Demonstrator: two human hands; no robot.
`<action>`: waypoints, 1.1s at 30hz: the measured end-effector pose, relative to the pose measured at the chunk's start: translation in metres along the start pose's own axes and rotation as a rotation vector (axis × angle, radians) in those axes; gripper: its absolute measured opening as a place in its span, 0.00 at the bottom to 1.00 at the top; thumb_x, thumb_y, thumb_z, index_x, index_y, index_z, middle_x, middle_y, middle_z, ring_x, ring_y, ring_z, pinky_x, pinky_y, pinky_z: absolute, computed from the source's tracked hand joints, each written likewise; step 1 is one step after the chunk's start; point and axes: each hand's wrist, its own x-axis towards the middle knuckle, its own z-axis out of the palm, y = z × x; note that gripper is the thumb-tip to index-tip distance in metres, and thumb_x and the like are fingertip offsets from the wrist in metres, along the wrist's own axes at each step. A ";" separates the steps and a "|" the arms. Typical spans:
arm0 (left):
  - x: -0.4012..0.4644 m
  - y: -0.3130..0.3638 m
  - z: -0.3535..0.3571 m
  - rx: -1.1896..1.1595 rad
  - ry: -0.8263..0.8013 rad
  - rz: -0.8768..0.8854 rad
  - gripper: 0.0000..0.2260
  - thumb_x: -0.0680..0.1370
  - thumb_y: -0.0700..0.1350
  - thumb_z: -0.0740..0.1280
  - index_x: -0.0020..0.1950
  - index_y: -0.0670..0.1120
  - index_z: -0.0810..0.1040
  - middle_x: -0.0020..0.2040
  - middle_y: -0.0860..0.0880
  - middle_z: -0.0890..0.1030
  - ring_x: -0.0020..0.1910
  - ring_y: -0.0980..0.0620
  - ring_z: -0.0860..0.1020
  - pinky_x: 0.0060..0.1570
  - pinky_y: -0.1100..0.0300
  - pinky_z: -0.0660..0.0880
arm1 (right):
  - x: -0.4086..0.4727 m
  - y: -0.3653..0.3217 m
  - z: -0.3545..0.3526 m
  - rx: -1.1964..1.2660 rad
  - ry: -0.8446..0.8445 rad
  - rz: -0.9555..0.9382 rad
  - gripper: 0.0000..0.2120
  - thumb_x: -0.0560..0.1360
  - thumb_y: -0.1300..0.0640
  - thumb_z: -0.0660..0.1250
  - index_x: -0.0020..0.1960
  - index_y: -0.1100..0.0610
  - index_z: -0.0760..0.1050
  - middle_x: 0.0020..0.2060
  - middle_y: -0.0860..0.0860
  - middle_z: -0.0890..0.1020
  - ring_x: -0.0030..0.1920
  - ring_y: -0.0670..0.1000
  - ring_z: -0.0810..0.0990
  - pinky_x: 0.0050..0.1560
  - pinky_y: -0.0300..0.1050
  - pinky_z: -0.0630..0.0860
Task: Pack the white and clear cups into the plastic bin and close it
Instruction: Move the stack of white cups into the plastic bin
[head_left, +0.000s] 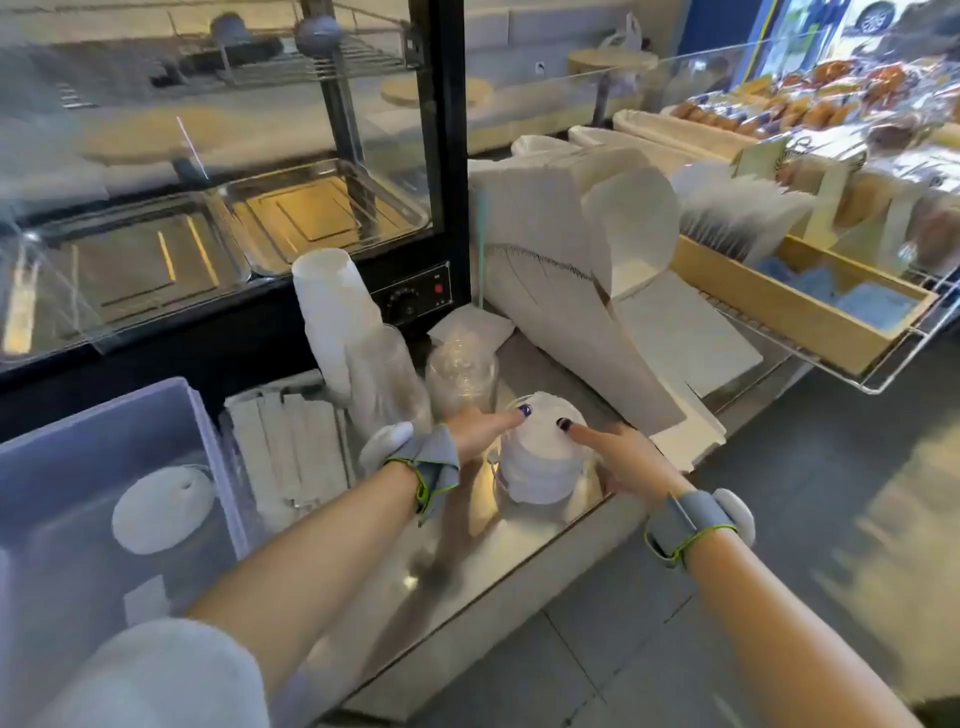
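- Head view, looking down over a steel counter (519, 561) with the plastic bin (202, 415) sitting open at the left edge.
- Reaching in with both hands toward a short stack of white cups (540, 467) (wrapped in clear film, by the look of it) standing near the counter's front edge.
- Left hand (480, 428) pressing against the stack's left side, thumb lying on its top; right hand (618, 457) coming in from the right, fingers extended onto the top. Neither hand closing fully round it yet: touching and bracketing, not lifting.
- Standing behind, still out on the counter: a tall stack of white cups (332, 317) leaning against the display case (447, 156), and two sleeves of clear cups (387, 384) and (462, 374) just beside it.
- Holding little so far, the bin: one white round item (163, 509) lying on its floor (a lid or a cup end, too blurred to tell) and a small pale rectangle lower down.
- Judging progress as early: most of the cups remaining outside the bin, four groups at least.
- Leaving to do: carrying this short stack over to the left, following with the tall white stack and both clear sleeves, then closing up.
- Not showing anywhere in frame, the bin's lid (so closing is waiting on finding it).
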 end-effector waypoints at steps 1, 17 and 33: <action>0.002 0.003 -0.001 -0.003 0.006 -0.008 0.31 0.77 0.56 0.61 0.70 0.32 0.67 0.70 0.35 0.71 0.67 0.38 0.71 0.62 0.54 0.69 | 0.000 0.000 0.001 0.067 -0.047 0.029 0.22 0.68 0.40 0.68 0.34 0.55 0.63 0.25 0.50 0.63 0.25 0.49 0.61 0.26 0.39 0.59; 0.011 0.003 0.019 -0.483 -0.095 -0.216 0.26 0.73 0.54 0.67 0.68 0.45 0.71 0.52 0.45 0.81 0.45 0.48 0.78 0.42 0.57 0.76 | 0.017 0.001 0.016 0.627 -0.252 0.279 0.22 0.65 0.48 0.73 0.54 0.56 0.73 0.48 0.56 0.80 0.49 0.55 0.77 0.49 0.44 0.72; 0.006 -0.007 0.005 -0.552 -0.064 -0.150 0.27 0.72 0.53 0.68 0.68 0.50 0.65 0.47 0.48 0.76 0.48 0.47 0.76 0.47 0.56 0.75 | 0.005 -0.018 0.021 0.743 -0.377 0.294 0.22 0.70 0.50 0.70 0.59 0.58 0.69 0.55 0.55 0.78 0.47 0.52 0.80 0.41 0.44 0.76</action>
